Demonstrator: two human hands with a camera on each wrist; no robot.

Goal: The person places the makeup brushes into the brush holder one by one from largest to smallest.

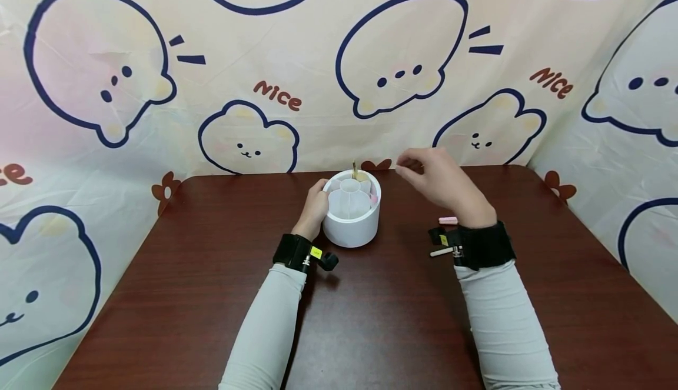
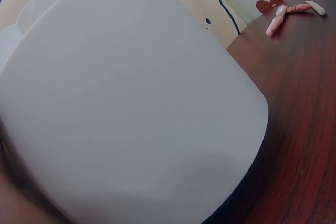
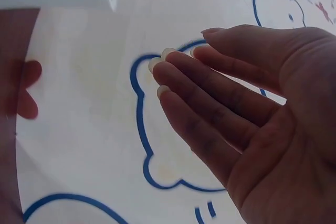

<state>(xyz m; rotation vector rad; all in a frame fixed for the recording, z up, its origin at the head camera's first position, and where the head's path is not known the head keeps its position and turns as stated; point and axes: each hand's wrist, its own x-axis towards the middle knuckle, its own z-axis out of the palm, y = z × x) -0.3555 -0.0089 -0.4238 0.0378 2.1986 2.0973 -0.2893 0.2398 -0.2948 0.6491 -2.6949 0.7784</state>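
Note:
My left hand point(image 1: 312, 209) grips the left side of a white round organizer point(image 1: 351, 234), which has several inner compartments. The organizer's smooth outer wall point(image 2: 131, 98) fills most of the left wrist view and hides most of that hand. A gold-coloured item point(image 1: 355, 172) pokes up from a rear compartment, and a small pink item point(image 1: 374, 199) shows at the right inside. To the right of the organizer, my right hand point(image 1: 436, 179) is raised above the table. In the right wrist view its fingers point(image 3: 210, 85) are gently bent with nothing visible between them.
Near my right wrist lie a small pink item point(image 1: 448, 220) and a thin white stick point(image 1: 441, 253), partly covered by the wrist camera. Everything stands on a dark brown table point(image 1: 381, 319). A cartoon-printed cloth point(image 1: 318, 137) hangs behind the table's far edge.

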